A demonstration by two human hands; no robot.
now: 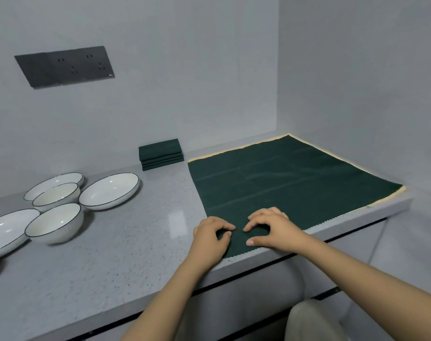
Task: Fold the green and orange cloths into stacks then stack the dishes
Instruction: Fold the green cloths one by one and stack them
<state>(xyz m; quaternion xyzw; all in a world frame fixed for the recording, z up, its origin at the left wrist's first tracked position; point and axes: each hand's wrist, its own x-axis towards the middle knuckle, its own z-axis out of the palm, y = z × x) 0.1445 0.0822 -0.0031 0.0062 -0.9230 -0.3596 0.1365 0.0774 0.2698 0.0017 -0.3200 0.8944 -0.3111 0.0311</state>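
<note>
A dark green cloth lies spread flat on the right end of the counter. A pale orange cloth shows only as a thin border under it. My left hand and my right hand sit close together on the green cloth's near left corner, fingers curled, pinching the fabric. A stack of folded green cloths rests against the back wall. On the left stand two white bowls among three white plates.
The grey speckled counter ends at a front edge just below my hands. Walls close the back and the right side. A dark socket panel is set in the back wall. My knee shows below the counter.
</note>
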